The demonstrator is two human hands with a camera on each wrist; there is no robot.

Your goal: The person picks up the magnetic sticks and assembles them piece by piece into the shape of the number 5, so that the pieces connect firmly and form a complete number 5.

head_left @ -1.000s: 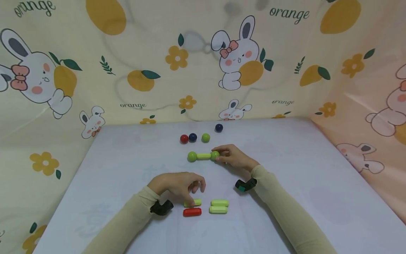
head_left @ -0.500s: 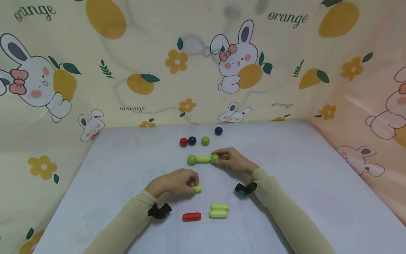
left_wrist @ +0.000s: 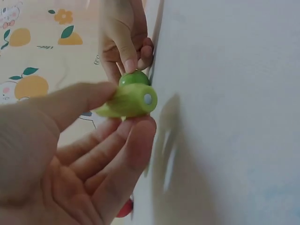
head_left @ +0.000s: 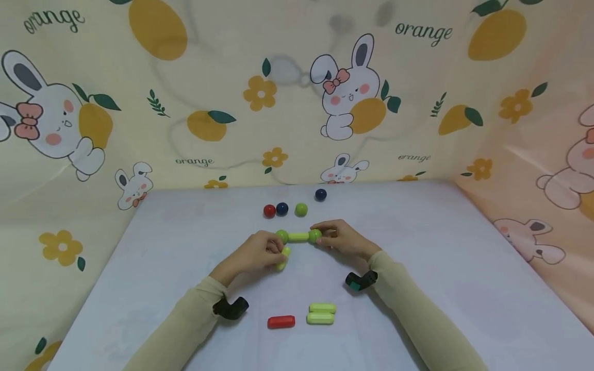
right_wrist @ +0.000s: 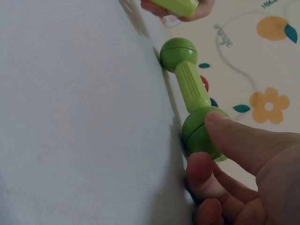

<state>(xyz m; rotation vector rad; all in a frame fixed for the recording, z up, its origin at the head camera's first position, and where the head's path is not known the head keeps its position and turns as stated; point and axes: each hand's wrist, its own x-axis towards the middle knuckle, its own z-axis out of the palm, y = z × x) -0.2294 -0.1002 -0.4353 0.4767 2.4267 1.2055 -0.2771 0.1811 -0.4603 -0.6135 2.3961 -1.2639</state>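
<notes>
At left, a person's left hand (head_left: 252, 253) pinches a tilted light green rod (head_left: 282, 260) (a pale round spot (left_wrist: 147, 99) marks its end) just in front of a green dumbbell shape (head_left: 298, 237) on the white tabletop (head_left: 408, 232). Behind sit a red ball (head_left: 269, 211), a navy ball (head_left: 282, 208), a green ball (head_left: 301, 209) and another navy ball (head_left: 320, 195); nearer lie a red rod (head_left: 281, 322) and two lime rods (head_left: 320, 318). At right, the right hand (head_left: 342, 239) clamps the dumbbell's right-end ball (head_left: 315, 236) between thumb and fingers.

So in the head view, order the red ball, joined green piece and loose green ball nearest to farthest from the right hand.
1. Joined green piece: pinched by the right hand.
2. Loose green ball: behind the piece.
3. Red ball: farther left.
</notes>
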